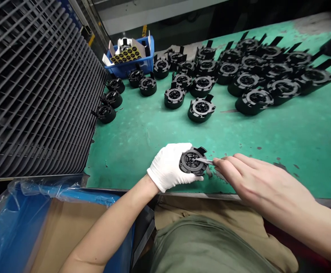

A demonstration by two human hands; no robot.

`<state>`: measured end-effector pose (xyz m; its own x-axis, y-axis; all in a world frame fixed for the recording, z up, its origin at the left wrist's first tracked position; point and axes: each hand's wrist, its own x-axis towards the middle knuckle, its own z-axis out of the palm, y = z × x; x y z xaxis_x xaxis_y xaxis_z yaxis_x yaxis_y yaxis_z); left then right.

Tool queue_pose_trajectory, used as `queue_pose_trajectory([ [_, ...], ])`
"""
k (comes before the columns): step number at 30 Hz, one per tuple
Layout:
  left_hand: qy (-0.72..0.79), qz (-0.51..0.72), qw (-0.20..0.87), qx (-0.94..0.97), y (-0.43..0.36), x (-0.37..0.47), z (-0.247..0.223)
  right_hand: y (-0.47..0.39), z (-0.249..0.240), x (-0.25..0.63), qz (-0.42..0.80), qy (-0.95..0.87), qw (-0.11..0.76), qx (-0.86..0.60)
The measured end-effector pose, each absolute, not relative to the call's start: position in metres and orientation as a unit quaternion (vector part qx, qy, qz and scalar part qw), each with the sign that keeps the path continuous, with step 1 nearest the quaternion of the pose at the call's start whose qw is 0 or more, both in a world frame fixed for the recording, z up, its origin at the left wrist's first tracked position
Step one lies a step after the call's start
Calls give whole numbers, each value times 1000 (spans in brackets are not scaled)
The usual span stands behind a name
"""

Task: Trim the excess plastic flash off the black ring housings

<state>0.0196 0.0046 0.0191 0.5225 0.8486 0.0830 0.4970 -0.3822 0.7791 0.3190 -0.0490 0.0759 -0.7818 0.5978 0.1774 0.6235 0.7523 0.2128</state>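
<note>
My left hand (171,167), in a white glove, is wrapped round a round black plastic part (186,163) near the front edge of the green table. The part's ringed face, with ribs and small holes, is turned up, and a black tab sticks out at its far side. My bare right hand (236,172) grips a scalpel-like knife (206,161) with a slim metal blade. Its tip reaches over the middle of the part; whether it touches the surface I cannot tell. Most of the knife's handle is hidden in my fingers.
Many similar black parts (201,109) stand across the back of the green table (142,151). A blue bin (131,68) with yellow-and-black labels is at the back left. Stacked dark grids (40,91) rise at the left, above a plastic-lined blue crate (8,223).
</note>
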Motion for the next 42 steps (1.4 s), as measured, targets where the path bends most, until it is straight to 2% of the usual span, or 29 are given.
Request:
queue_pose_trajectory([
  [7,480,217,299,796,-15,22,21,-14,56,341,-44,-940,133,-312],
  [14,379,227,321,838,-1,20,2,7,52,357,19,-940,166,-297],
  [19,356,212,332,847,5,20,-1,7,51,351,55,-943,144,-296],
  [24,361,206,321,851,0,20,1,6,53,349,24,-948,157,-275],
  [30,345,235,327,848,-1,19,-4,-7,67,351,65,-947,97,-300],
  [35,327,260,326,848,-1,19,-6,-21,74,343,50,-938,129,-319],
  [42,330,257,323,849,-2,21,-6,-38,72,340,26,-939,114,-323],
])
